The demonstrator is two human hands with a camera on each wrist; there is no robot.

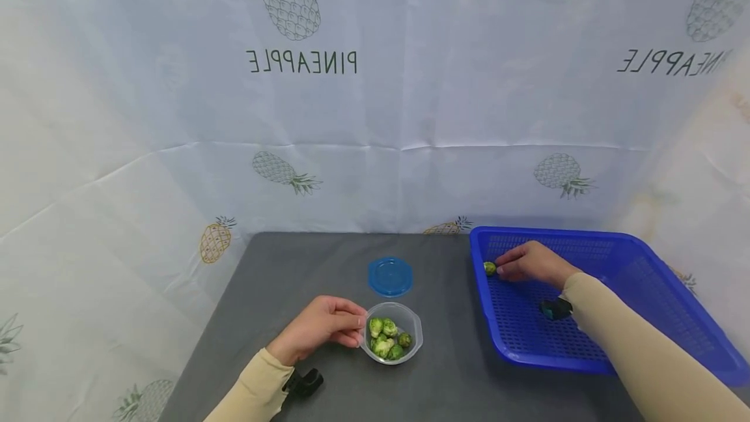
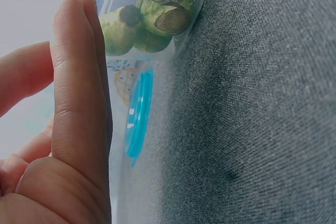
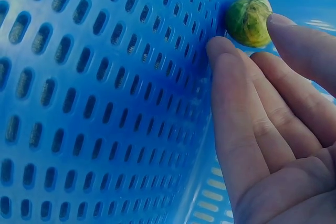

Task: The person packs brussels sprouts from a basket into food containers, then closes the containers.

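Left of basket [image 1: 551, 362], left hand [image 1: 325, 327] pinches rim of tub [image 1: 415, 329] | tub: clear, thin, probably flexible; leafy, round sprouts [image 1: 383, 345] inside | lid [image 1: 390, 277]: blue plastic, left of basket | lone sprout [image 1: 489, 268]: inside slotted basket's left wall; likely light, firm, rolls; grip its middle | right hand [image 1: 536, 264]: inside basket, part-open, gripping nothing, thumb tip at lone sprout, contact unclear

Left sleeve [image 1: 252, 388] pale yellow-cream, plain, long, close-fitting — cloth creased near cuff, ending at wrist. Right sleeve [image 1: 650, 357] same plain cream, mostly smooth along forearm, slight wrinkling at cuff. Left camera [image 1: 308, 383] small, black, rounded, on dark band [image 1: 290, 381] at cuff. Right camera [image 1: 555, 309] also small and dark — teal tint on one side. Left hand [image 1: 322, 329] and right hand [image 1: 536, 263] bare.
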